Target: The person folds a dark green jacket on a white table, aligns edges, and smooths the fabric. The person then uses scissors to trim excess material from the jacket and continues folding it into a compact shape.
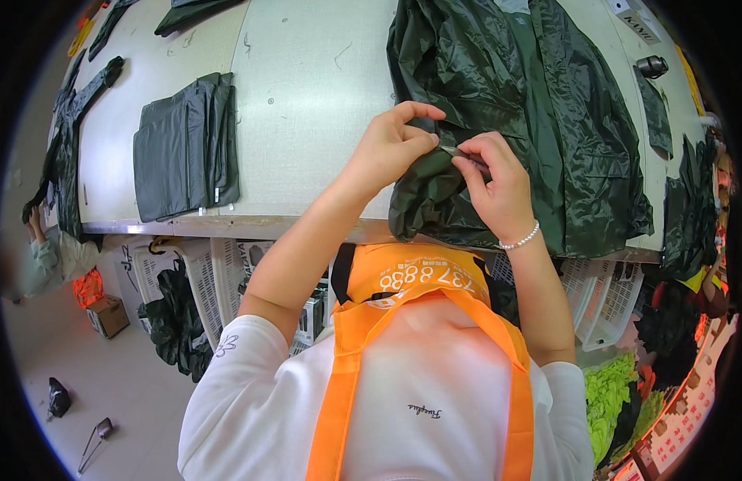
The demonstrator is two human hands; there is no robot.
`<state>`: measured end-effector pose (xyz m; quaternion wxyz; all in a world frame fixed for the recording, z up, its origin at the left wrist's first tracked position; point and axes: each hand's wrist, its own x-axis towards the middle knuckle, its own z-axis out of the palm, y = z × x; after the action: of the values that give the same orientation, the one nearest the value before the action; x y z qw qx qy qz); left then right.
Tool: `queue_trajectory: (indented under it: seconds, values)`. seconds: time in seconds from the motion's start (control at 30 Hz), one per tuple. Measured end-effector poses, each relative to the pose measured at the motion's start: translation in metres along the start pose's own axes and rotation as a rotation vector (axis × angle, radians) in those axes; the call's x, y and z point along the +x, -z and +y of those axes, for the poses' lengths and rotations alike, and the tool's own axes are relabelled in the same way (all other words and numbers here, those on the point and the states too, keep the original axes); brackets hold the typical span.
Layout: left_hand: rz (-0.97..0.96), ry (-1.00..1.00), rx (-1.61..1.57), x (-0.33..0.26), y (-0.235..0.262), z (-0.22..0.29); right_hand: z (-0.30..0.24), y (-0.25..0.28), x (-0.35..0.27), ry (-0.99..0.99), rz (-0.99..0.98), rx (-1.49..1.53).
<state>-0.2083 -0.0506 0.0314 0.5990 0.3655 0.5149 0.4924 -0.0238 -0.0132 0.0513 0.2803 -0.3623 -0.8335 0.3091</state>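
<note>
A dark green rain jacket (pixel 499 88) lies spread over the table in front of me, its shiny fabric creased. My left hand (pixel 397 146) pinches a bit of its cloth between thumb and fingers, the index finger bent above. Close beside it, my right hand (pixel 498 180) is closed on small metal thread snips (pixel 453 150). Their silver tip points at the cloth by my left fingertips, and the rest is mostly hidden in the palm. Whether the tip touches the cloth I cannot tell.
A stack of folded dark green garments (pixel 185 148) lies left on the pale table (pixel 307 96). At the far right stand a black bottle (pixel 651 66) and a white box (pixel 634 20). White plastic baskets (pixel 203 280) sit below the front edge. Another person (pixel 54 256) is at the far left.
</note>
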Motion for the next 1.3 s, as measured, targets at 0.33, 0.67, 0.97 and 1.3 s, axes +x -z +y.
queue_trajectory:
  seconds: [0.33,0.67,0.97,1.3]
  values:
    - [-0.089,0.06,-0.645,0.008,0.008,-0.007,0.045,-0.024,-0.022,-0.426,-0.26,0.746]
    - [0.247,-0.137,0.443,-0.028,-0.036,-0.009,0.032,-0.016,0.024,-0.181,0.496,0.234]
    - [0.475,-0.444,0.694,-0.025,0.001,-0.006,-0.019,0.0,0.002,-0.106,0.323,0.167]
    - [0.448,-0.875,0.95,-0.055,-0.008,0.015,-0.03,0.026,-0.02,-0.149,0.348,0.093]
